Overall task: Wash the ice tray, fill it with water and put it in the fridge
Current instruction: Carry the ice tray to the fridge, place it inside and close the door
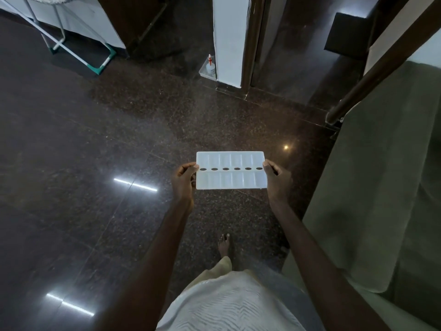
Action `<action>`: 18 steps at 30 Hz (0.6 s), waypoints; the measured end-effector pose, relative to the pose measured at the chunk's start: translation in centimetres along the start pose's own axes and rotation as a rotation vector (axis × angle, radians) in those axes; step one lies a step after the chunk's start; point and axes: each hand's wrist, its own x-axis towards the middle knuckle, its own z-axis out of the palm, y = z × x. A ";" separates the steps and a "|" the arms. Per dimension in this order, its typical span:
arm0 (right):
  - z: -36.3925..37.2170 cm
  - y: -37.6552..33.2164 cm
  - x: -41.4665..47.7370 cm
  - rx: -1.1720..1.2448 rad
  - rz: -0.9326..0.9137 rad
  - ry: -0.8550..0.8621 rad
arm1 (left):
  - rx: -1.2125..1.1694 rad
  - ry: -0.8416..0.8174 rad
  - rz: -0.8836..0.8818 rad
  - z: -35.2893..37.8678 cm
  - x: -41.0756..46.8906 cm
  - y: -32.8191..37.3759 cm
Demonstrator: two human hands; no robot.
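Both arms reach forward: left hand (183,180) and right hand (278,179) have fingers (193,166) clamped on the short ends of the ice tray (230,181), held level above the floor (95,139). Carrying wants an even, level grip. Whether its cells hold water is unclear. Farther off, a clear tub (204,70) holds a small bottle (210,64).

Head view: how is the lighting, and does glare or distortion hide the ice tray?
Head view: dim; light streaks glare off the polished floor, left of the ice tray; the tray is sharp, gripped by left hand and right hand; wide-angle bending bows the frame edges.
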 end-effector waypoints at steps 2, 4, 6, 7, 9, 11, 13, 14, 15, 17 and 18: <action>0.1 0.1 0.3 -0.010 -0.006 0.002 | -0.001 0.001 -0.005 0.1 0.3 -0.2; 0.2 0.2 0.7 -0.012 -0.008 -0.002 | -0.017 -0.001 -0.006 0.2 0.6 -0.2; 0.2 0.3 1.2 -0.009 -0.007 -0.021 | -0.019 0.003 -0.006 0.5 1.0 -0.3; 0.2 0.3 1.4 -0.006 -0.005 -0.025 | -0.024 0.005 -0.003 0.7 1.1 -0.3; 0.2 0.1 1.9 0.001 -0.004 -0.032 | -0.044 0.006 0.001 1.1 1.5 -0.3; 0.1 -0.3 2.4 0.006 -0.008 -0.036 | -0.051 0.012 0.003 1.6 1.8 -0.3; -0.1 -0.6 2.9 0.016 -0.019 -0.041 | -0.056 0.012 0.006 2.2 2.0 -0.4; -0.2 -0.7 3.1 0.024 -0.019 -0.044 | -0.062 0.017 0.006 2.5 2.1 -0.4; -0.3 -0.7 3.5 0.033 -0.017 -0.044 | -0.072 0.023 0.007 2.7 2.2 -0.3; -0.4 -0.6 4.1 0.032 -0.011 -0.049 | -0.087 0.032 0.016 3.3 2.4 -0.1; -0.5 -0.7 4.3 0.030 -0.014 -0.059 | -0.086 0.034 0.024 3.5 2.4 -0.1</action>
